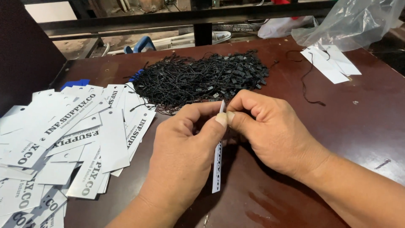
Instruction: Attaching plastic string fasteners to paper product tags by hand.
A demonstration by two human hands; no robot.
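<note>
A white tag [217, 160] is pinched edge-on by both hands, left [181, 160] and right [270, 131], fingers closed at its top, apparently to steady it; the cord pile [198, 78] lies just beyond the tag, within reach; loose tags [63, 139] are heaped left of it.

Card pile [63, 139] left, strings [198, 78] ahead

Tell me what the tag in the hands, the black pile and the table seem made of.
Tag: likely matte white card, thin and stiff edge-on. Black pile: apparently thin cord with small plastic-looking clasps. Table: dark brown board, probably laminated wood, faintly glossy.
</note>
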